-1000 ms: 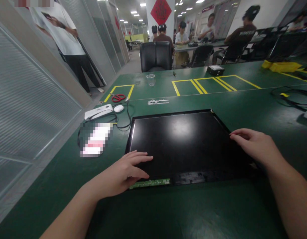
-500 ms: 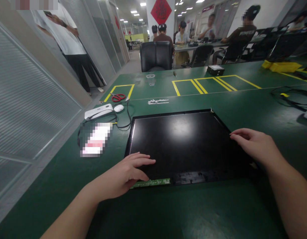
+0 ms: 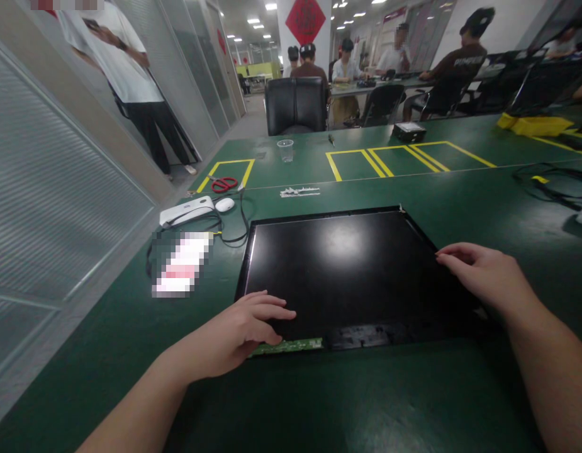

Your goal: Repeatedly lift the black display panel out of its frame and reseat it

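A flat black display panel [image 3: 328, 264] in a thin dark frame lies on the green table in front of me, a bright reflection on its surface. Along its near left edge runs a narrow green circuit board [image 3: 295, 345]. My left hand [image 3: 246, 330] rests over the near left corner, fingers stretched out and apart, the thumb at the circuit board. At the panel's right edge, my right hand [image 3: 484, 270] has thumb and fingertips pinched together on the rim. What lies under the left palm is hidden.
Left of the panel are a blurred-out bright phone-like slab [image 3: 182, 264], a white device [image 3: 187, 212] with black cables, a white mouse [image 3: 225, 204] and red scissors [image 3: 224, 184]. White scraps [image 3: 300, 192] and a clear cup [image 3: 285, 151] lie beyond. Cables [image 3: 550, 185] sit at right.
Both hands stay in nearly the same place; the left fingers have shifted very slightly. The panel has not visibly moved.
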`<act>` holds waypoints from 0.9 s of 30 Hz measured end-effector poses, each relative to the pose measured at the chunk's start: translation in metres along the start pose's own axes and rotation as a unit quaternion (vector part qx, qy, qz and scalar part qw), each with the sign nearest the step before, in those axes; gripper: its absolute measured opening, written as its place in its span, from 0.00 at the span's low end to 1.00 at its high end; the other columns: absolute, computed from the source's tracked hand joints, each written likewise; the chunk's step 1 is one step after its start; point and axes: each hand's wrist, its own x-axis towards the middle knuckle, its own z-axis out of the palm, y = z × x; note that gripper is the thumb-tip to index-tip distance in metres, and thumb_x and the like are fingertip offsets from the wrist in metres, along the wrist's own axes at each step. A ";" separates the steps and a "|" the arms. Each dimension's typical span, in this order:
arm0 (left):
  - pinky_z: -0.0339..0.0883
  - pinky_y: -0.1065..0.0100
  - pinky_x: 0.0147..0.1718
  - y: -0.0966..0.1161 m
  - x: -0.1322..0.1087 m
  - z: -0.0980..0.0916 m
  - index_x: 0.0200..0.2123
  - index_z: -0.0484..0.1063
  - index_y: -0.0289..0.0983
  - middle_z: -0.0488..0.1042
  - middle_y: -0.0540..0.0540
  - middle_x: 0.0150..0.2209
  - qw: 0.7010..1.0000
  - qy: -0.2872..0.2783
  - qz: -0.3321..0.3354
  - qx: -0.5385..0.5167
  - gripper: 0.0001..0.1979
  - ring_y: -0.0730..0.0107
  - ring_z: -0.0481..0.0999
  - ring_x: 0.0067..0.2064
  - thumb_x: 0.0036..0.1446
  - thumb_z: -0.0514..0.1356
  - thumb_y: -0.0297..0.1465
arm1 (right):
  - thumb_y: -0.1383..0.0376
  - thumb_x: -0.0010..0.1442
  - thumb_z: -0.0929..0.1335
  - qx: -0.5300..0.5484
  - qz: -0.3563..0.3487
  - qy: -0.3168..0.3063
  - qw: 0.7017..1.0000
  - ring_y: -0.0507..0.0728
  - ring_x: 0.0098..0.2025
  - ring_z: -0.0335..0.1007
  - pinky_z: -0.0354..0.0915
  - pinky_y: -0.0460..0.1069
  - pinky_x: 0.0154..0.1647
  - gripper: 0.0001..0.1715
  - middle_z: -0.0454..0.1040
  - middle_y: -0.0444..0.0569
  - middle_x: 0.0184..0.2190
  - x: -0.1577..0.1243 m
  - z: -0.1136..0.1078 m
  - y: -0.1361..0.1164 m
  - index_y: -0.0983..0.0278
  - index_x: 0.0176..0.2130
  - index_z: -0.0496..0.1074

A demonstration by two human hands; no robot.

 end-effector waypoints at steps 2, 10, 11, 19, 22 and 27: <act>0.62 0.41 0.71 0.000 -0.001 0.000 0.47 0.84 0.45 0.79 0.46 0.67 1.000 0.002 0.000 -0.004 0.27 0.51 0.72 0.71 0.57 0.57 0.12 | 0.43 0.40 0.66 0.001 -0.004 0.001 1.000 0.64 0.34 0.73 0.67 0.59 0.41 0.27 0.79 0.50 0.28 0.001 0.001 0.002 0.55 0.33 0.82; 0.61 0.43 0.72 0.000 -0.001 0.003 0.45 0.84 0.44 0.80 0.45 0.66 1.000 0.009 0.001 -0.019 0.27 0.53 0.72 0.71 0.56 0.57 0.10 | 0.44 0.41 0.67 0.010 -0.022 0.014 1.000 0.65 0.33 0.74 0.67 0.59 0.40 0.24 0.80 0.49 0.27 0.004 0.003 0.008 0.54 0.32 0.82; 0.61 0.43 0.72 0.001 0.000 0.002 0.45 0.84 0.45 0.80 0.45 0.66 1.000 0.008 -0.002 -0.020 0.27 0.53 0.72 0.71 0.56 0.57 0.11 | 0.44 0.42 0.67 0.010 -0.023 0.013 1.000 0.65 0.33 0.74 0.67 0.58 0.39 0.24 0.80 0.49 0.27 0.004 0.004 0.009 0.54 0.32 0.82; 0.62 0.42 0.71 0.006 0.002 0.000 0.44 0.84 0.44 0.80 0.45 0.65 1.000 0.009 -0.005 -0.019 0.27 0.52 0.73 0.71 0.55 0.57 0.10 | 0.44 0.44 0.68 0.013 -0.046 0.028 0.998 0.64 0.30 0.73 0.66 0.57 0.35 0.21 0.79 0.48 0.25 0.005 0.005 0.013 0.54 0.31 0.81; 0.64 0.43 0.71 0.006 0.001 0.000 0.44 0.83 0.44 0.80 0.45 0.65 1.000 0.012 -0.003 -0.015 0.26 0.52 0.73 0.71 0.56 0.57 0.10 | 0.45 0.44 0.68 0.004 -0.025 0.012 1.000 0.64 0.32 0.74 0.66 0.57 0.37 0.22 0.80 0.49 0.27 0.004 0.003 0.009 0.54 0.32 0.82; 0.64 0.44 0.71 0.004 0.001 0.001 0.44 0.83 0.43 0.80 0.43 0.65 1.000 0.016 0.000 -0.015 0.25 0.53 0.73 0.70 0.57 0.57 0.11 | 0.44 0.43 0.67 0.002 -0.015 0.003 1.000 0.64 0.34 0.74 0.66 0.58 0.40 0.25 0.80 0.49 0.29 0.001 0.002 0.003 0.54 0.32 0.82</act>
